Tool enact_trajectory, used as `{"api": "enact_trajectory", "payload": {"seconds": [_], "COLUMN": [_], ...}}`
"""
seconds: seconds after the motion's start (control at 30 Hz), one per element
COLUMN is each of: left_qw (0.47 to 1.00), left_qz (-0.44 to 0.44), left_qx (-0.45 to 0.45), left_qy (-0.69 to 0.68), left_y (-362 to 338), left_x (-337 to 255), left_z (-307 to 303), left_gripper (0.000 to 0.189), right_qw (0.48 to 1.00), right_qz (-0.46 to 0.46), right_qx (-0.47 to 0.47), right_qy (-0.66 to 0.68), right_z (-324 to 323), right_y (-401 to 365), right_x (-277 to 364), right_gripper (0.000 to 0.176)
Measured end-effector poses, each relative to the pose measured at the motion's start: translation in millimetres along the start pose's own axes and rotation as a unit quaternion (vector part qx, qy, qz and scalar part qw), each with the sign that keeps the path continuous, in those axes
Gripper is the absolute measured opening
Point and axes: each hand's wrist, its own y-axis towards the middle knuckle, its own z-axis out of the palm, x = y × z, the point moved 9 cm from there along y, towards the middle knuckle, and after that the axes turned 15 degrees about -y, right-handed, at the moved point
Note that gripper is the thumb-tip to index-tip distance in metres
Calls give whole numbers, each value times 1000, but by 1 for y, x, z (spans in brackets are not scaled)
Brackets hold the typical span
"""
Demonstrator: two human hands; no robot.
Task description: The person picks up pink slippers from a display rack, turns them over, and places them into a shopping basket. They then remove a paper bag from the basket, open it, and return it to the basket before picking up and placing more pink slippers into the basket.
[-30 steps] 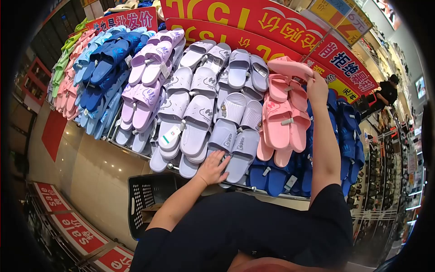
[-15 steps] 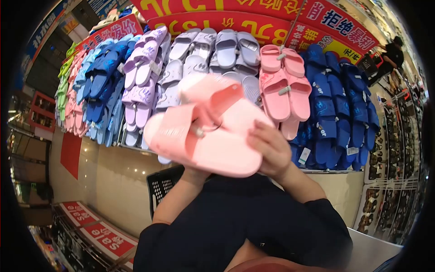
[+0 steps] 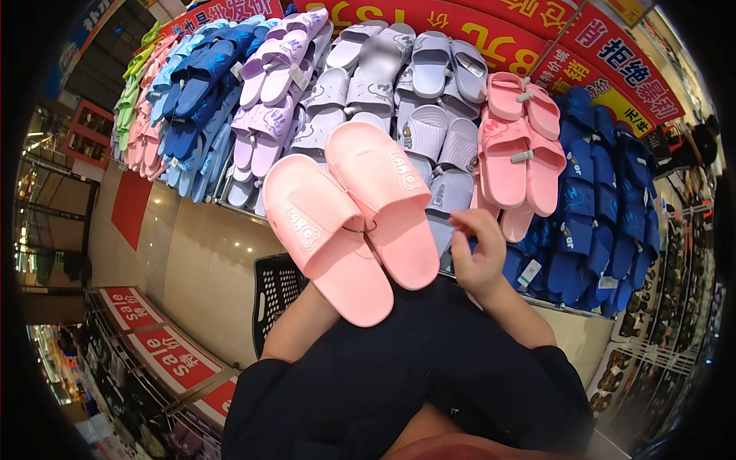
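Observation:
A pair of pink slide slippers (image 3: 349, 285) is held up in front of me, soles down and straps facing up, joined by a small dark loop between them. Raised lettering and a little cartoon shape mark each strap. My left forearm (image 3: 305, 322) runs under the pair, and the hand itself is hidden beneath the slippers it supports. To the right of the pair, my right hand (image 3: 481, 251) is raised apart from it, fingers loosely bent and spread from the thumb, with nothing in them.
Behind stands a rack of slippers: purple (image 3: 280, 61), grey (image 3: 429, 138), pink (image 3: 525, 146) and dark blue (image 3: 586, 192) pairs. Red price signs (image 3: 491, 38) line its top. A black perforated chair (image 3: 274, 295) is at left, and red sale signs (image 3: 161, 349) sit lower left.
My right hand has let go of the slippers and moved away to the right. The pair has turned from sideways to more upright, straps now facing me.

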Motion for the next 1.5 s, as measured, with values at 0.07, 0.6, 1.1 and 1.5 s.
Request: {"api": "enact_trajectory", "payload": {"seconds": [0.07, 0.6, 1.1, 1.5], "left_qw": [1000, 993, 999, 996], "left_qz": [-5, -112, 25, 45], "left_qx": [-5, 23, -44, -69], "left_qy": [-2, 18, 16, 32], "left_y": [-1, -14, -15, -20], "left_x": [7, 54, 19, 12], "left_z": [-1, 13, -16, -33], "left_gripper": [64, 60, 55, 52], "right_qw": [998, 962, 968, 942], "right_qz": [-46, -160, -205, 171], "right_qx": [45, 208, 75, 71], "right_qy": [5, -78, -122, 279], "right_z": [3, 39, 34, 27], "right_y": [4, 96, 81, 14], "right_x": [9, 60, 67, 2], "right_gripper": [26, 26, 19, 50]}}
